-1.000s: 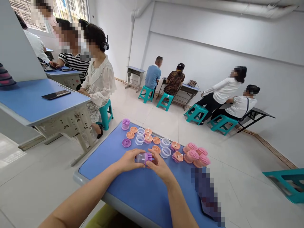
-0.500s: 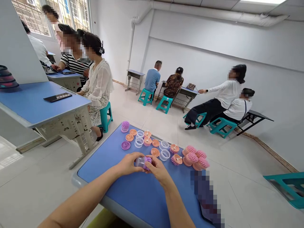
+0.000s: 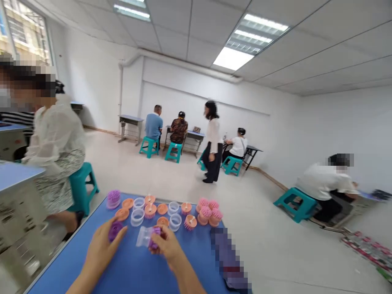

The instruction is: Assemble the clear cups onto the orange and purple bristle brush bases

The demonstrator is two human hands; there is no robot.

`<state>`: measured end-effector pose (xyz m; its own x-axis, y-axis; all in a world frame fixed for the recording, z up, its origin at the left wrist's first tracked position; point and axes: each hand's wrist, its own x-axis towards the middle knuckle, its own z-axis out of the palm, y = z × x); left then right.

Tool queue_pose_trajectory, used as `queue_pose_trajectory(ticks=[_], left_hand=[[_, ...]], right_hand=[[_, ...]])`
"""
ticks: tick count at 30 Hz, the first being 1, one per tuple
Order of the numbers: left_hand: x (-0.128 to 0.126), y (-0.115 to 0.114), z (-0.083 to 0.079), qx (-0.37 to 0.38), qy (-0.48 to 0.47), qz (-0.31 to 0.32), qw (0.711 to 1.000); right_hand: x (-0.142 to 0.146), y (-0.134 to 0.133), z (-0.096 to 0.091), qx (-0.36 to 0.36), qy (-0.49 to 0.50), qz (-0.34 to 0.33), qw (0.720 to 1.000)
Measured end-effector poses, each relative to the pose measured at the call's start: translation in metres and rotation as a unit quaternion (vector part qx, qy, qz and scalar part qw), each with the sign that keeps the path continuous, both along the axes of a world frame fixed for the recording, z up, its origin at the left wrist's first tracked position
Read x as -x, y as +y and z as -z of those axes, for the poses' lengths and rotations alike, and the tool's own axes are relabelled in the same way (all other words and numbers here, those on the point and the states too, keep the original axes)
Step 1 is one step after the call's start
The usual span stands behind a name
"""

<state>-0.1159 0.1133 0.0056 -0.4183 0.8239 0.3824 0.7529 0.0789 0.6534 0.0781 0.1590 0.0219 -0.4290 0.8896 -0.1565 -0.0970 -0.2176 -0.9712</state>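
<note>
Hands have parted and the view has tipped up toward the ceiling panels since the two hands were closed together over one piece. At far left, a seated person (image 3: 53, 139) in a sheer white blouse perches on a teal plastic stool (image 3: 81, 185), beside the blue table (image 3: 128, 269) with its smooth top. The left hand (image 3: 102, 249), fingers spread, is at a small ribbed purple piece (image 3: 114, 231); whether it grips or only touches it cannot be told. The right hand (image 3: 167, 245) is curled narrow around a clear plastic cup (image 3: 143, 237), which lies on its side low on the table, a purple bristled head (image 3: 153, 245) at its end. Beyond them lie orange discs (image 3: 122, 203), smooth clear rings (image 3: 137, 217) and a cluster of soft pink bristled brushes (image 3: 210, 212). A pixelated object (image 3: 226, 257) lies at the table's right edge. Farther right, a standing person (image 3: 212, 141) faces away, and another person (image 3: 321, 183) sits on a teal stool (image 3: 295, 204) by the wall.
</note>
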Motion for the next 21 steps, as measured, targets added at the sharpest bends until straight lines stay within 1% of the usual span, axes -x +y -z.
queue_pose_trajectory(ticks=[2,4,6,8,10,15,18,19,21], left_hand=[[0.014,0.011,0.012,0.041,0.057,-0.057,0.996],[0.022,0.018,0.023,0.056,0.102,-0.098,0.988],[0.023,0.021,0.029,0.074,0.133,-0.103,0.983],[0.021,0.020,0.028,0.091,0.154,-0.090,0.980],[0.019,0.018,0.022,0.106,0.156,-0.077,0.979],[0.017,0.012,0.007,0.137,0.099,-0.061,0.984],[0.015,0.006,0.005,0.153,0.062,-0.058,0.984],[0.013,0.004,0.006,0.158,0.050,-0.048,0.985],[0.005,-0.001,0.009,0.152,0.030,-0.006,0.988]], right_hand=[[0.002,0.003,0.002,-0.006,0.001,0.013,1.000],[0.003,0.006,0.006,0.002,0.024,0.021,0.999],[0.004,0.006,0.009,0.000,0.039,0.019,0.999],[0.004,0.005,0.009,-0.007,0.041,0.020,0.999],[0.004,0.003,0.008,-0.009,0.040,0.023,0.999],[0.003,0.003,0.007,0.001,0.047,0.029,0.998],[0.002,0.003,0.008,-0.016,0.045,0.023,0.999],[0.002,0.002,0.008,-0.024,0.042,0.020,0.999],[0.001,0.000,0.006,-0.043,0.036,0.010,0.998]])
